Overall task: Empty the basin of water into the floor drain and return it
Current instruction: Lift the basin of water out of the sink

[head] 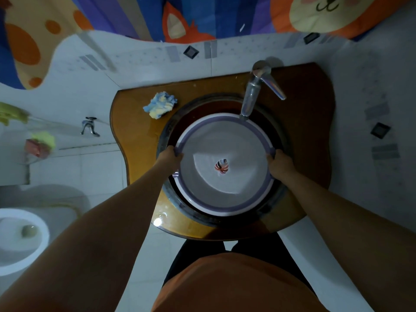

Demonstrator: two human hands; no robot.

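Fingers of left hand (175,154) and right hand (278,159) clamp the basin (221,118) rim on opposite sides; lift level and slowly, clearing the faucet (251,97), to avoid slopping.

The basin (216,119) covers nearly all of the sink bowl (216,107), so only a dark ring of the bowl shows around it. The left hand (173,154) and right hand (279,159) grip the basin's rim, their fingertips tucked out of sight. A small striped shape (221,168) at the basin's middle is perhaps a reflection; it is too small to tell. The toilet (20,239) is cut by the left edge and the curtain (135,16) by the top.
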